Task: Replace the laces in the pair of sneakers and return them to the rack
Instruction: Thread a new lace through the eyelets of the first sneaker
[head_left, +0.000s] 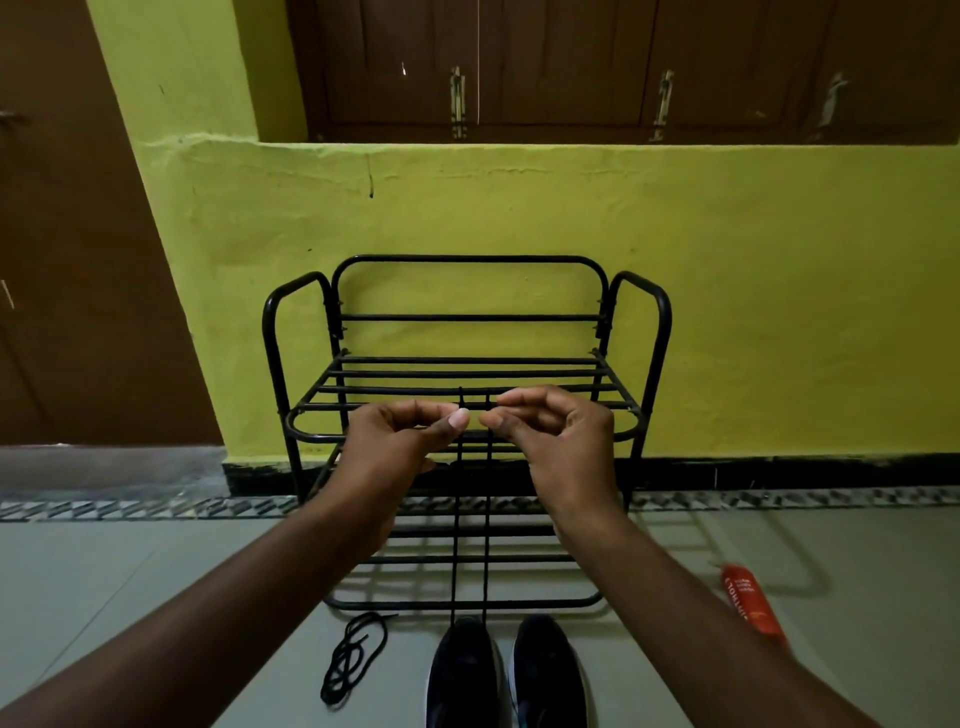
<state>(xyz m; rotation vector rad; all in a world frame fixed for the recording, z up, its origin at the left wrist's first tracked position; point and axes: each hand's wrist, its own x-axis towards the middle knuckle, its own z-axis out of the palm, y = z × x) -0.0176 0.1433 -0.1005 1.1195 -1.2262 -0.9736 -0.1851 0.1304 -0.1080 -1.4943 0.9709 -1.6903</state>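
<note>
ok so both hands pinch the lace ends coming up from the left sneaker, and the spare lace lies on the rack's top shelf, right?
Not the shelf. In the head view the spare lace lies coiled on the floor, left of the left sneaker. The rest holds: the left hand and right hand each pinch an end of the threaded lace.

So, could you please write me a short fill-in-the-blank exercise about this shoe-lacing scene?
1. The left hand and right hand each pinch an end of the thin black shoelace rising from the ____ dark sneaker.
2. A second, loose black lace lies coiled on the grey ____.
3. The orange tube lies to the ____ of the other dark sneaker.
Missing words: left; floor; right.
</note>
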